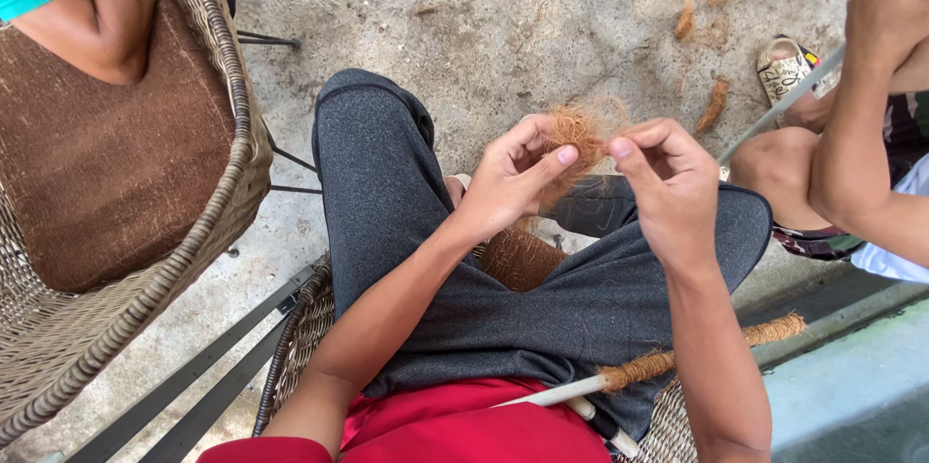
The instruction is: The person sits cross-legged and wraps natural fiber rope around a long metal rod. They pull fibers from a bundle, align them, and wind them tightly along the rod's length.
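Observation:
My left hand and my right hand meet above my lap, both pinching a tuft of orange-brown coconut fibre. The fingers of each hand close on the tuft from either side. A bigger brown bundle of fibre lies between my thighs, partly hidden under my left wrist. I sit in grey trousers and a red shirt. A white stick wrapped with twisted fibre lies across my right hip.
A woven wicker chair with a brown cushion stands at left; another person's arm rests on it. A second person sits at right, their hand on a thin rod, a sandalled foot nearby. Fibre scraps dot the concrete floor.

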